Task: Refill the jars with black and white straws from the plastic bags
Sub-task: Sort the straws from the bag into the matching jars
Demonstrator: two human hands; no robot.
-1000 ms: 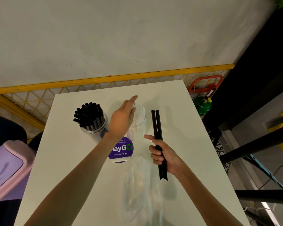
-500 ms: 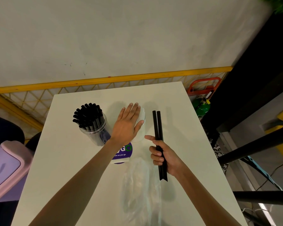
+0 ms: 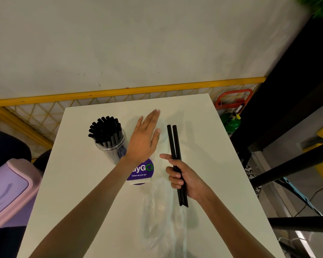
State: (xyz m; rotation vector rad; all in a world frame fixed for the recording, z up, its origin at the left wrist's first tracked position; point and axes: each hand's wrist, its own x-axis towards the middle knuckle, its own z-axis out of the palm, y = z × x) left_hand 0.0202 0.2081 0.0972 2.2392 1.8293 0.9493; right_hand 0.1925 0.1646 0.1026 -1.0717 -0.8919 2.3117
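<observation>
The left hand (image 3: 143, 140) is held flat, fingers straight and together, over a clear jar (image 3: 164, 135) that is mostly hidden; contact cannot be judged. Two black straws (image 3: 173, 142) are gripped in the curled right hand (image 3: 185, 180), pointing toward the far edge of the white table (image 3: 82, 183). A jar of black straws (image 3: 110, 146) is set toward the far left corner. A clear plastic bag (image 3: 162, 220) is spread by the near edge, behind a purple sign (image 3: 144, 172). A yellow mesh fence (image 3: 35, 114) is seen beyond.
</observation>
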